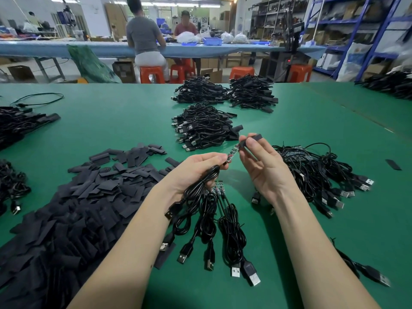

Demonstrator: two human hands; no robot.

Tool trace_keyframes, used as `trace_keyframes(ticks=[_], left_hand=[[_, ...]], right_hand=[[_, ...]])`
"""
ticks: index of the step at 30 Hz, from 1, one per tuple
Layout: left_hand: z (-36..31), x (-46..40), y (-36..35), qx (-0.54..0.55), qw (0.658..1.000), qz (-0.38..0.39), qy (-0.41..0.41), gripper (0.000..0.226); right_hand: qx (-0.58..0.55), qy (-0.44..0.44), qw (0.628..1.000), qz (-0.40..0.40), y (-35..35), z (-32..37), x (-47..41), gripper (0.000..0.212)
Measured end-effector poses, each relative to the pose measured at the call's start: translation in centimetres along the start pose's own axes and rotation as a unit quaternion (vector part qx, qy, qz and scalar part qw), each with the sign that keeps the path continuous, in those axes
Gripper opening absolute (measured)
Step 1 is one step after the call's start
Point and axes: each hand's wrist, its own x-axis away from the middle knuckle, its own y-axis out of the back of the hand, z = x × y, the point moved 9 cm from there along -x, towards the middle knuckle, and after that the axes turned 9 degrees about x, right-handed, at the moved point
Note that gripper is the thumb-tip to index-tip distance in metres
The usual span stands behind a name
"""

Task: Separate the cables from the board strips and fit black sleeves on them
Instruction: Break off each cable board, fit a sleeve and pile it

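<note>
Beyond my green table (289,121), upper frame: two seated people (142,34), orange stools (152,74), blue shelving (356,30) upper right.

- A long blue workbench (89,49) crosses the top of the frame.
- Orange stools (152,73) stand before it.
- Blue metal shelves (356,25) fill the upper right.
- White walls (95,16) behind.
</note>
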Motion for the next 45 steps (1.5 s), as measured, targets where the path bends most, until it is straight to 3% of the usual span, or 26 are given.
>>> trace_keyframes(ticks=[13,23,30,35,45], left_hand=[[-1.6,1.1,-0.3,-0.093,0.995,-0.015,-0.039,0.019],[-2.0,1.5,-1.9,-0.125,0.990,0.030,-0.061,0.016],[-2.2,0.8,-0.3,-0.131,0.990,-0.034,-0.038,0.015],[-3.6,0.8,-0.2,-0.195,0.970,-0.083,-0.117,0.008],[-4.2,1.2,0.1,-0.228,0.949,-0.130,-0.172,0.010]], right_hand=[[0.051,0.008,0.999,0.016,-0.1,0.2,0.1,0.018],[0.074,-0.068,0.990,0.101,-0.8,-0.7,0.7,0.015],[0.069,-0.046,0.997,0.007,0.5,-0.6,-0.1,0.007],[0.074,-0.045,0.996,-0.019,1.1,-0.7,-0.1,0.017],[0.069,-0.046,0.996,-0.035,1.4,-1.2,-0.5,0.019]])
